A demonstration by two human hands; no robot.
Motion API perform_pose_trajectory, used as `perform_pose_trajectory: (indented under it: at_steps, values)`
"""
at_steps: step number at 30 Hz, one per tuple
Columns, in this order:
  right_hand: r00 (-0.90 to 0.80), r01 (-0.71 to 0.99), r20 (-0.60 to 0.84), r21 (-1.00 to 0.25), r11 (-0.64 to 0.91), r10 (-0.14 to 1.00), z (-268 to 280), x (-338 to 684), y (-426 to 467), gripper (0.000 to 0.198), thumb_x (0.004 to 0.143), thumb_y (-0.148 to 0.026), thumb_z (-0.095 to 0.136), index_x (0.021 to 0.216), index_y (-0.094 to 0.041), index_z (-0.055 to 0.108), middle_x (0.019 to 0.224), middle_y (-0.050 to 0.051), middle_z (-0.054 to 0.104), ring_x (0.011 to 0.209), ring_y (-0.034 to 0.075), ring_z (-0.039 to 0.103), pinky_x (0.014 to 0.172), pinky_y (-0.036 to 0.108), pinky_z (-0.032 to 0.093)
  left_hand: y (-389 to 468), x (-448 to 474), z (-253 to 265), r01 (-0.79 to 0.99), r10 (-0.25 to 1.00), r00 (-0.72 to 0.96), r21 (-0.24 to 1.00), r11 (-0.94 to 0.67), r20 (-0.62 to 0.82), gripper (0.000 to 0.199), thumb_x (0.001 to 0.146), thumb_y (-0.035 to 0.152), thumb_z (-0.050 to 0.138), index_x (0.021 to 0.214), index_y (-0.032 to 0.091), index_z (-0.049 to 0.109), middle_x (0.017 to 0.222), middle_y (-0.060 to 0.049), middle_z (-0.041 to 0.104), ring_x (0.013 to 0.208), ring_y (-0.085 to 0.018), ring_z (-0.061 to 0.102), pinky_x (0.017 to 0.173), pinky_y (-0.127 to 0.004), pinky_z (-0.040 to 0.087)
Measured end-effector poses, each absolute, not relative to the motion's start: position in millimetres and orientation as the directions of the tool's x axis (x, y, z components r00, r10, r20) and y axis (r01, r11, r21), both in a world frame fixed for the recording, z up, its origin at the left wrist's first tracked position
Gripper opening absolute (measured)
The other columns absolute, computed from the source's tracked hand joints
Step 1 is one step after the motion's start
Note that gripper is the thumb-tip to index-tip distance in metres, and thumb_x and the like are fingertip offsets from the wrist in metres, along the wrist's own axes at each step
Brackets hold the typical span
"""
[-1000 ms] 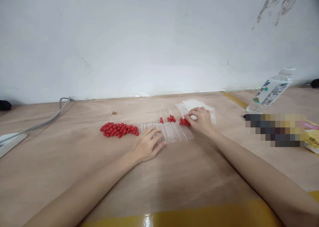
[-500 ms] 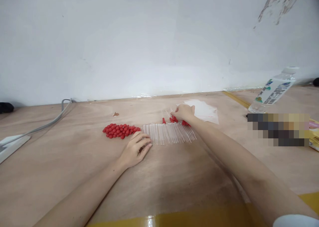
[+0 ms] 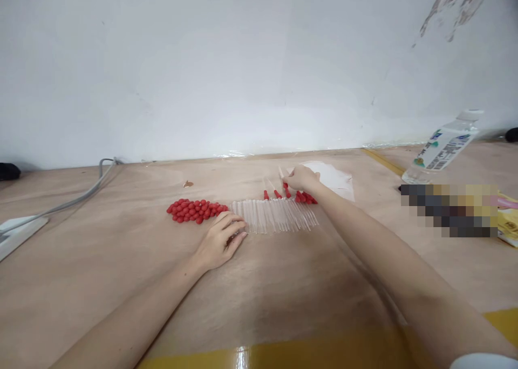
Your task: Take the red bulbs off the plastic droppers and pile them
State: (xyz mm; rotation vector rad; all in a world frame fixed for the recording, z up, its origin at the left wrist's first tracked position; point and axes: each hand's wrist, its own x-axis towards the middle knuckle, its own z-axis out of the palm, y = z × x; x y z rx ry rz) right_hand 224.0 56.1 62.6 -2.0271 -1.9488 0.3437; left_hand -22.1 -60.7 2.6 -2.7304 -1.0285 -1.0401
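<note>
A row of clear glass tubes (image 3: 275, 216) lies side by side on the wooden table. My left hand (image 3: 222, 237) rests at the row's left end, its fingers apart and gently curved against the outer tubes. Red rubber bulbs (image 3: 194, 210) are heaped just left of the row. Above the row, my right hand (image 3: 303, 178) pinches a glass dropper (image 3: 286, 189) whose red bulb points toward me. Two more droppers with red bulbs (image 3: 266, 194) lie to its left. Below my right wrist sits a small cluster of red bulbs (image 3: 305, 197), partly covered by the arm.
White paper (image 3: 335, 179) lies behind my right hand. A tilted-looking plastic bottle (image 3: 445, 148) stands at the right, near a blurred-out patch and a yellow packet (image 3: 509, 223). A grey cable (image 3: 91, 193) runs to a white object (image 3: 24, 234) at the left. A wall borders the table.
My right hand has shifted slightly right, and the dropper in its fingers shows more clearly beside the other two. My left hand has stayed at the tubes.
</note>
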Motion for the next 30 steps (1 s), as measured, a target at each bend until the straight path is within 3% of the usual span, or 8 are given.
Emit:
perform_pose_trajectory:
  at_steps: [4,6,8,11,14,23,26,30]
  values:
    - [-0.071,0.899,0.146,-0.419,0.127,0.987,59,237,21,0.027,0.081,-0.035,0.046,0.063,-0.021,0.061,0.062,0.001,0.062,0.069,0.019,0.058,0.076,0.037,0.033,-62,-20,2,0.609,0.531,0.525,0.142,-0.78,0.665,0.032,0.081,0.017,0.052,0.113,0.018,0.053,0.111,-0.011,0.055,0.107,-0.023,0.05,0.091,-0.043,0.043]
    - [-0.192,0.837,0.306,-0.445,0.319,0.932,47,243,-2,0.017,0.082,-0.03,0.049,0.073,-0.021,0.061,0.074,0.001,0.065,0.073,0.017,0.057,0.076,0.033,0.034,-64,-17,2,0.631,0.502,0.492,0.106,-0.769,0.711,0.04,0.081,0.018,0.053,0.12,0.019,0.048,0.122,-0.013,0.049,0.115,-0.026,0.045,0.094,-0.046,0.041]
    - [-0.331,0.763,0.518,-0.345,0.546,0.789,31,247,-23,0.015,0.082,-0.03,0.051,0.077,-0.02,0.06,0.075,0.002,0.064,0.075,0.017,0.055,0.078,0.034,0.033,-66,-12,3,0.652,0.462,0.469,0.058,-0.756,0.753,0.045,0.08,0.018,0.054,0.124,0.02,0.045,0.129,-0.014,0.044,0.119,-0.027,0.041,0.096,-0.047,0.039]
    - [-0.484,0.72,0.662,-0.07,0.69,0.572,9,248,-46,0.019,0.083,-0.022,0.049,0.099,-0.019,0.058,0.084,0.005,0.063,0.083,0.02,0.053,0.08,0.037,0.03,-69,-3,5,0.657,0.411,0.515,-0.038,-0.753,0.753,0.045,0.08,0.014,0.054,0.124,0.019,0.046,0.131,-0.014,0.044,0.124,-0.028,0.037,0.098,-0.049,0.036]
    - [-0.551,0.68,0.695,0.053,0.731,0.462,-2,243,-57,0.017,0.083,-0.019,0.05,0.096,-0.022,0.061,0.08,0.003,0.061,0.077,0.017,0.05,0.08,0.037,0.03,-72,5,6,0.621,0.394,0.618,-0.115,-0.776,0.68,0.039,0.081,0.013,0.052,0.12,0.02,0.05,0.125,-0.012,0.051,0.123,-0.026,0.039,0.099,-0.05,0.035]
    - [-0.571,0.557,0.726,-0.002,0.831,0.384,-6,228,-63,0.019,0.082,-0.025,0.053,0.1,-0.024,0.06,0.084,0.002,0.063,0.082,0.015,0.055,0.085,0.036,0.035,-71,12,0,0.584,0.324,0.64,-0.167,-0.795,0.697,0.015,0.081,0.018,0.056,0.094,0.014,0.063,0.094,-0.007,0.068,0.096,-0.02,0.062,0.093,-0.041,0.046]
    - [-0.591,0.547,0.713,0.011,0.837,0.377,-8,226,-62,0.026,0.082,-0.034,0.054,0.106,-0.023,0.058,0.094,0.004,0.065,0.091,0.017,0.055,0.088,0.038,0.035,-72,13,-1,0.582,0.324,0.641,-0.166,-0.796,0.695,0.012,0.083,0.018,0.053,0.09,0.014,0.062,0.092,-0.006,0.069,0.092,-0.018,0.063,0.093,-0.039,0.048]
    - [-0.606,0.51,0.731,0.054,0.859,0.314,-9,221,-59,0.015,0.084,-0.026,0.053,0.095,-0.02,0.062,0.086,0.002,0.068,0.084,0.015,0.058,0.079,0.033,0.041,-73,13,-2,0.564,0.323,0.656,-0.158,-0.811,0.682,0.012,0.084,0.018,0.05,0.089,0.014,0.061,0.092,-0.007,0.068,0.092,-0.017,0.063,0.091,-0.036,0.05]
